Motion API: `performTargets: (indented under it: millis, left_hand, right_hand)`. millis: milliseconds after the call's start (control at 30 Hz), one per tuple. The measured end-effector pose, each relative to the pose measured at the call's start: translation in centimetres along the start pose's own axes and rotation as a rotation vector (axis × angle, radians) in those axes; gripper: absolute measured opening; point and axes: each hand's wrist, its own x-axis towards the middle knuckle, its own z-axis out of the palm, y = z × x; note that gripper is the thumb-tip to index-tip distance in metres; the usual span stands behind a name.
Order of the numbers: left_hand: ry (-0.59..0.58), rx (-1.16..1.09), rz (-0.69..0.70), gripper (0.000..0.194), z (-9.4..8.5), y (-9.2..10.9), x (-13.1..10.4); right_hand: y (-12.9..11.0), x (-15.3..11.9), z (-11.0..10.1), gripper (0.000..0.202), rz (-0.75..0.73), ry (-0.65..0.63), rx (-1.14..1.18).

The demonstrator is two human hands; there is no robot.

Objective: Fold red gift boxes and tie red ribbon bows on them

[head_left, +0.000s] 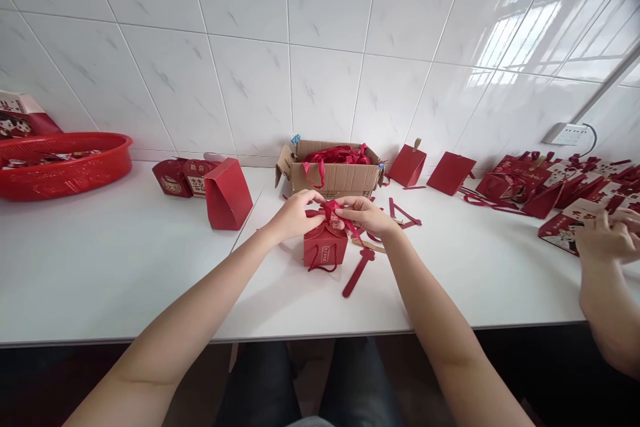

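Observation:
A small red gift box [325, 248] with a rope handle hanging down its front stands upright before me on the table. Over its top is a red ribbon [332, 205] formed into a bow or knot. My left hand [299, 215] pinches the ribbon from the left side, and my right hand [367, 215] pinches it from the right. A small tag with gold print shows at the ribbon, partly covered by fingers. To the right of the box lies a flat red paper strip [358, 273] with a shaped end.
Behind the gift box, a cardboard box [330, 180] holds red ribbons. Red boxes [229, 195] stand left, beside a red plastic basket [107, 153]. More red bags [520, 177] crowd the right, where another person's hands [603, 237] touch a printed box. A tiled wall closes the back.

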Motion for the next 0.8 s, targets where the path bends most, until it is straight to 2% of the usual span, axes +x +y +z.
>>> performTargets:
  millis: [167,267,400,533,633,800]
  left_hand:
    - [-0.086,-0.169,-0.044,0.024,-0.4,1.5,0.4]
    - [-0.099,-0.254,-0.106,0.023,-0.4,1.8,0.6]
    - [0.005,-0.235,-0.091,0.025,0.0,1.8,1.0]
    - [0.116,-0.121,-0.014,0.016,0.3,1.8,1.3]
    - [0.137,-0.055,0.049,0.014,0.4,1.8,1.4]
    - [0.15,0.03,0.11,0.018,0.6,1.3,1.4]
  right_hand:
    - [0.8,0.3,0.5,0.035,-0.005,0.152,-0.047]
    - [1.3,0.4,0.8,0.037,-0.02,0.24,-0.065]
    - [1.5,0.5,1.3,0.037,-0.02,0.323,-0.141]
    - [1.5,0.3,1.6,0.041,0.0,0.305,-0.21]
    - [1.5,0.3,1.5,0.042,0.03,0.339,-0.25]
    - [1.6,0.5,1.7,0.038,0.0,0.389,-0.261]
